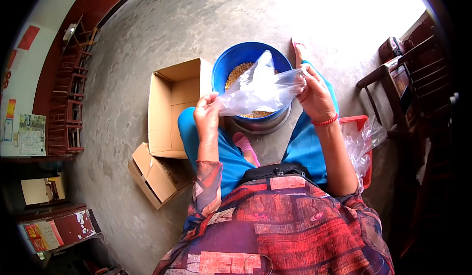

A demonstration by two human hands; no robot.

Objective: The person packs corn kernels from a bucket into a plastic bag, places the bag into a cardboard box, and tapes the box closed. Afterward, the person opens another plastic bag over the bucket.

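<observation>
A clear plastic bag [263,90] is stretched between my two hands, above a blue tub [227,57]. My left hand [206,109] pinches the bag's left end between thumb and fingers. At the other end, my right hand [315,94] grips the bag near its upper right corner; a red bracelet circles that wrist. Yellowish kernels or grains [238,74] lie inside the tub, partly hidden behind the bag. Whether the bag contains anything cannot be made out; it looks thin and flat.
An open cardboard box [162,113] stands left of the tub, with a smaller carton [160,176] below it. To my right, a red basket [365,176] holds clear plastic bags [361,144]. A dark wooden chair [388,81] stands farther right. Wooden chairs [66,108] line the left wall.
</observation>
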